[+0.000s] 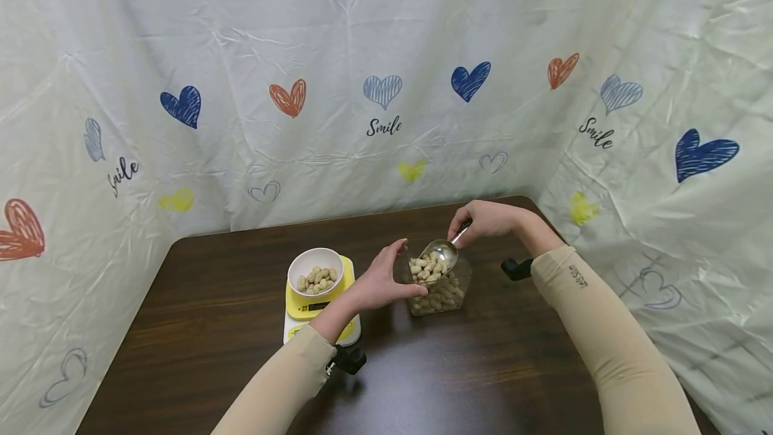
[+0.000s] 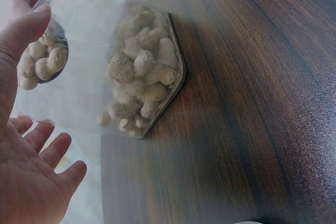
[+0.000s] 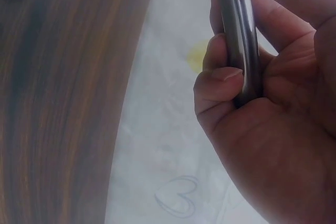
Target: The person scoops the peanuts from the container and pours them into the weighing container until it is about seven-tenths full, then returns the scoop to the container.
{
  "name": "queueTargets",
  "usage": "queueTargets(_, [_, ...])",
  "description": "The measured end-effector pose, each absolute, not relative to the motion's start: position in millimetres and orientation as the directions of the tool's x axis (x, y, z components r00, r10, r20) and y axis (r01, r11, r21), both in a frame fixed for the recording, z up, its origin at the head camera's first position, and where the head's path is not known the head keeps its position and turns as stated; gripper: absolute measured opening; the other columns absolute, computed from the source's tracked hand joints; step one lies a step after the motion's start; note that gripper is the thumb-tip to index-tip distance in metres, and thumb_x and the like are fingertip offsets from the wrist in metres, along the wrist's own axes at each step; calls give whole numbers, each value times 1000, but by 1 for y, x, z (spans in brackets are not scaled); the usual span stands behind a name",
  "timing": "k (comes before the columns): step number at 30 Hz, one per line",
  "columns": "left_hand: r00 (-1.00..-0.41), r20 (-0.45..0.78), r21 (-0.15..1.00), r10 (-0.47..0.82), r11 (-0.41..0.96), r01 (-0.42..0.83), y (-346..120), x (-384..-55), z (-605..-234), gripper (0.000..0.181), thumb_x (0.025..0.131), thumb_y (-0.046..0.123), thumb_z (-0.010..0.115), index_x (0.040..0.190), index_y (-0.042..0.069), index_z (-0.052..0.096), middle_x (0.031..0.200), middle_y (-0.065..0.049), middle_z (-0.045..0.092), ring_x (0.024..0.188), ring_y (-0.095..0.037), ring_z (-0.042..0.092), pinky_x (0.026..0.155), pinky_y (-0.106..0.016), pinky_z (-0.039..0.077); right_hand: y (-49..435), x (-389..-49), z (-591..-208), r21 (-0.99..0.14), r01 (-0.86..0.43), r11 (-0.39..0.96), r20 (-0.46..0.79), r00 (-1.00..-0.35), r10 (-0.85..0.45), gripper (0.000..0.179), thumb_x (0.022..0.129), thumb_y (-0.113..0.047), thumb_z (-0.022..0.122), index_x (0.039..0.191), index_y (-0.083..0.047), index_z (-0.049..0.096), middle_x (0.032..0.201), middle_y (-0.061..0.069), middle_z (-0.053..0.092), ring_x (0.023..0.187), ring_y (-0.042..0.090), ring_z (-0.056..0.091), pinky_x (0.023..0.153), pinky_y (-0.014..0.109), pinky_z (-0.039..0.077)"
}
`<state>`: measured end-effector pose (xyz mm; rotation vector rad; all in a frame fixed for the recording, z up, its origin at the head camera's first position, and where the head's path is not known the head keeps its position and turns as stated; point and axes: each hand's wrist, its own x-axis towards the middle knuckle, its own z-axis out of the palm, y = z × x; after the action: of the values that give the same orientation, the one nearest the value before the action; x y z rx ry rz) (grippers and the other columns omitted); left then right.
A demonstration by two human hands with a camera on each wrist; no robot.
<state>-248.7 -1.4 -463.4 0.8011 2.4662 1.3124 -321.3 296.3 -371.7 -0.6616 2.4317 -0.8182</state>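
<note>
A clear plastic container (image 1: 464, 276) of unshelled peanuts (image 1: 436, 302) stands on the table. My left hand (image 1: 377, 283) holds it near the rim, thumb on the near side and fingers on the far side. From the right, my right hand (image 1: 488, 219) grips the handle (image 3: 239, 40) of a metal scoop (image 1: 445, 248), fingers curled round it. The scoop's bowl is within the container's mouth, with peanuts in it. Through the clear wall, the left wrist view shows peanuts in the scoop (image 2: 46, 62) above the heap (image 2: 144, 69) at the bottom.
Left of the container, a white bowl (image 1: 297, 267) with several peanuts sits on a yellow and white kitchen scale (image 1: 348, 275). My left forearm passes over the scale's front corner. The dark wooden table (image 1: 229, 327) meets a heart-printed curtain (image 1: 338, 173) at the back.
</note>
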Motion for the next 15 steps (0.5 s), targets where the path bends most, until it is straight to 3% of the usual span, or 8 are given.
queueTargets(15, [-824,37,817,565,458,350,-2,-249,-465,113,81,54,83,164,13,18,158,-11,35,146,-32,34,113,-49,35,307,-328,-370,-649,-288,704,-296,-757,-583,20,91,-23,80,108,-13,77,112,3,68,102,23,61,87,40,51])
